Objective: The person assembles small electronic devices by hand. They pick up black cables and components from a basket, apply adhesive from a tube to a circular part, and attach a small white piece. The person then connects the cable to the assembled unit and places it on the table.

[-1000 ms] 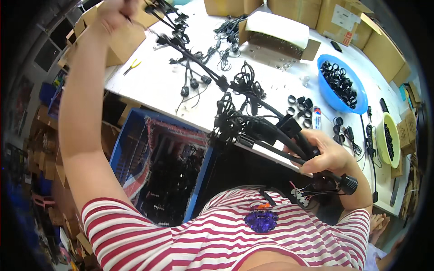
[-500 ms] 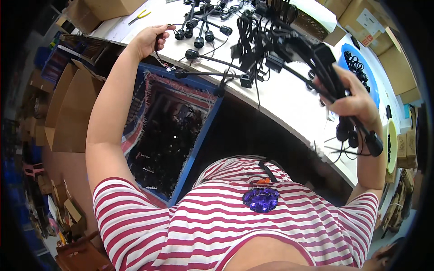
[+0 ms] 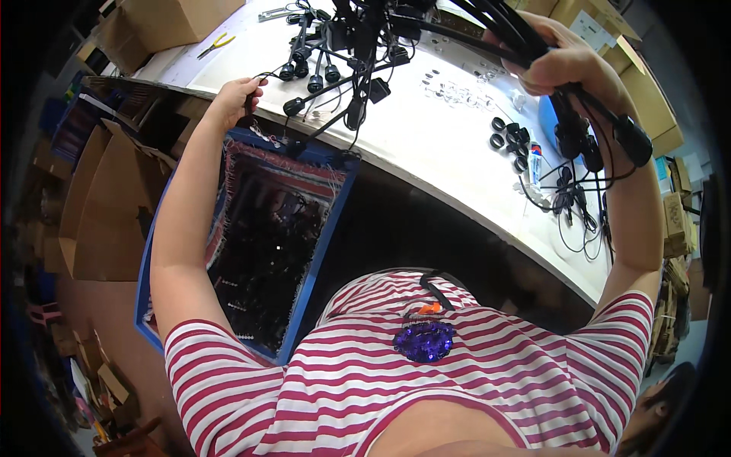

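Note:
High over the right of the table, my right hand (image 3: pixel 562 59) is closed round a thick bundle of black cables (image 3: pixel 487 23). Black lamp-holder-like ends (image 3: pixel 633 141) dangle below that wrist, and more cable hangs from the bundle over the table's middle. My left hand (image 3: pixel 234 103), at the table's front edge, pinches a thin black cable end. Below it show small pale bits, too small to name. Close to its fingers lie several black cables with round socket ends (image 3: pixel 316 82). Under the edge stands a blue-framed bin (image 3: pixel 324 251), lined with striped cloth and holding dark pieces.
Yellow-handled pliers (image 3: pixel 217 44) lie at the table's far left beside a cardboard box (image 3: pixel 171 27). Black rings (image 3: pixel 499 141), clear small parts (image 3: pixel 461 95) and a small tube (image 3: pixel 535 164) are on the white table (image 3: pixel 457 171). An open carton (image 3: pixel 106 206) stands on the floor at left.
My right hand has lifted the cable bundle up and away, uncovering rings and clear parts on the table. My left hand has shifted slightly left and down, still pinching the cable.

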Available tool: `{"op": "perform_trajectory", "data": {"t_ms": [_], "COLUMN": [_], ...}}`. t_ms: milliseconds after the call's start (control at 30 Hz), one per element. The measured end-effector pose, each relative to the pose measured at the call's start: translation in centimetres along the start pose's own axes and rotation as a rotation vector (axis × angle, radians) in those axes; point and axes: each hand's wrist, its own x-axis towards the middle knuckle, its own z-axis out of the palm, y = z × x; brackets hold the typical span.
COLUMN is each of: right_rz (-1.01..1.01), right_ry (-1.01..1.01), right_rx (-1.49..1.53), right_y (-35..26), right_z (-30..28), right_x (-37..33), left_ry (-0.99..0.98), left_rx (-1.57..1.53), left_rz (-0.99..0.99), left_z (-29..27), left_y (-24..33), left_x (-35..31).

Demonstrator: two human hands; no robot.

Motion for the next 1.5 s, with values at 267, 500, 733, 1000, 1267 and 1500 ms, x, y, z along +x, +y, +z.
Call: {"op": "perform_trajectory", "data": {"t_ms": [267,500,733,1000,1267,1500], "right_rz": [-0.099,-0.137,-0.225,-0.062,-0.231,0.182], "right_ry": [0.026,-0.225,-0.064,0.215,0.37,0.407], "right_rx": [-0.08,0.43,0.486,0.721,1.013,0.909], "right_y": [-1.4,-2.0,-2.4,5.2,14.6,18.5], "right_z": [1.1,0.1,-1.5,-0.2,1.7,4.2], "right_x": [2.4,7.1,15.3,26.4,32.4,31.8], "left_ry": [-0.092,-0.077,-0.172,-0.202,-0.388,-0.341], "left_rx": [-0.05,-0.165,-0.439,-0.499,-0.522,-0.472], "left_rz": [0.037,-0.032,-0.01,-0.036,-0.041,-0.051], "left_z": [1.2,0.3,-0.1,-0.1,-1.1,-1.9], "left_y": [0.1,-0.5,0.3,-0.7,-2.1,-2.5], "left_x": [-1.0,-0.7,-0.1,-0.4,0.1,-0.8]}}
